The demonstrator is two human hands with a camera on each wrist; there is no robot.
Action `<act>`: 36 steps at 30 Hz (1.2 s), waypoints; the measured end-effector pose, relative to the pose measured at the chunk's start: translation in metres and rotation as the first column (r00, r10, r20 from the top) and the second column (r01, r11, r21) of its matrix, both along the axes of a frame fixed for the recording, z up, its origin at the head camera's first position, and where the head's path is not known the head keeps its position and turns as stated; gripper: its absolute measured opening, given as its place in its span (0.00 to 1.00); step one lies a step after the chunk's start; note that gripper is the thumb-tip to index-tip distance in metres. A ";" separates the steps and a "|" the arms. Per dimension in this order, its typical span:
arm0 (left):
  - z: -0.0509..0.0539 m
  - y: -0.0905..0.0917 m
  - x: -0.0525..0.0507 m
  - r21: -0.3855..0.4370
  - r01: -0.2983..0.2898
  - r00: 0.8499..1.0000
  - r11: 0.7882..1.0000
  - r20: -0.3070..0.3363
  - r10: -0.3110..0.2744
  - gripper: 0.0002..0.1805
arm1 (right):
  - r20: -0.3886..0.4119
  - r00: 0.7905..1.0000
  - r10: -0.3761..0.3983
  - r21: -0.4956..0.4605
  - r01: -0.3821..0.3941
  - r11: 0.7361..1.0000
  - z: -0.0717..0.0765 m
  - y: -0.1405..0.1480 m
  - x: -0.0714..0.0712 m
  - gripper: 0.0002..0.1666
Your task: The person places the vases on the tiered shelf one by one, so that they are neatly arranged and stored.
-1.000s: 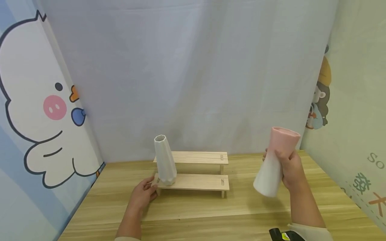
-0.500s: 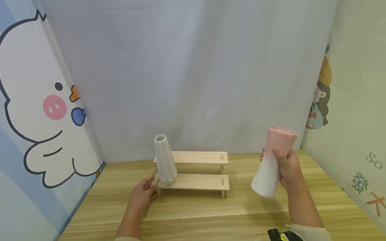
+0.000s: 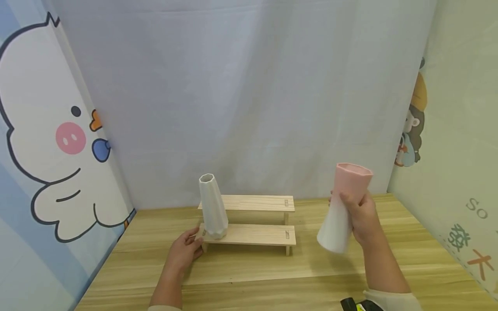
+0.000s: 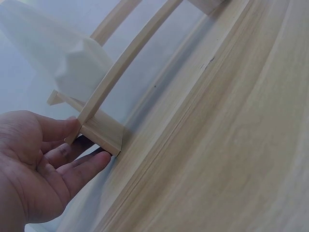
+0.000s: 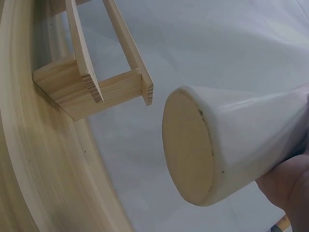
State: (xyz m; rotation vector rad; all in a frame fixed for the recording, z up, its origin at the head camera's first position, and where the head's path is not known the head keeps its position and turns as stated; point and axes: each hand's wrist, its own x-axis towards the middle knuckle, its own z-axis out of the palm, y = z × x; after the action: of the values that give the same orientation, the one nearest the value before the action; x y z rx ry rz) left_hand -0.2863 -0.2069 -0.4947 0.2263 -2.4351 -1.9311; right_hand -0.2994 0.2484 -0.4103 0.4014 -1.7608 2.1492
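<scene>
A two-tier wooden shelf point(image 3: 253, 234) stands on the table, and a faceted white vase point(image 3: 213, 207) rests upright on the left part of its lower board. My left hand point(image 3: 184, 250) grips that board's left end. In the left wrist view the thumb point(image 4: 60, 129) lies on the board's end and the fingers point(image 4: 89, 171) curl against the side support. To the right of the shelf, my right hand point(image 3: 362, 216) holds a pink-and-white vase point(image 3: 337, 226) round its middle, above the table and slightly tilted. Its flat beige base point(image 5: 188, 145) shows in the right wrist view.
Light wood-grain tabletop point(image 3: 272, 289) spreads under and around the shelf. A pale grey curtain point(image 3: 249, 95) hangs behind it. Printed cloth panels flank the table, with a white cartoon bird point(image 3: 43, 129) on the left one.
The right hand has carried the pink-and-white vase a little to the left, toward the shelf, and the vase stands slightly more upright. Left hand, shelf and white vase have stayed put.
</scene>
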 end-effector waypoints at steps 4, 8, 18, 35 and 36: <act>0.002 0.000 0.001 0.001 0.000 1.000 1.000 0.002 0.000 0.29 | 0.015 0.999 -0.033 0.024 0.033 0.999 -0.002 -0.007 -0.002 0.19; 0.002 0.001 0.001 0.004 0.003 1.000 1.000 0.000 -0.003 0.29 | 0.033 0.997 -0.070 0.055 0.068 0.996 -0.004 -0.014 -0.003 0.20; 0.000 0.000 0.000 0.018 -0.001 1.000 1.000 0.004 0.001 0.29 | 0.021 0.992 -0.127 0.100 0.124 0.987 -0.008 -0.031 -0.004 0.22; -0.002 -0.001 -0.001 0.013 -0.005 1.000 1.000 -0.015 0.005 0.29 | -0.008 0.992 -0.127 0.203 0.126 0.971 -0.017 -0.063 -0.008 0.34; -0.002 -0.001 -0.001 0.012 -0.007 1.000 1.000 -0.015 0.007 0.29 | -0.013 0.992 -0.125 0.202 0.125 0.971 -0.018 -0.065 -0.008 0.33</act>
State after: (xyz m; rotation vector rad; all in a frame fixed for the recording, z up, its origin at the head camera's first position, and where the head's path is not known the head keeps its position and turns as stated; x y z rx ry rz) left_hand -0.2871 -0.2077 -0.4962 0.2193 -2.4104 -1.9380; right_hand -0.3075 0.1835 -0.4279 0.3310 -1.9573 1.8916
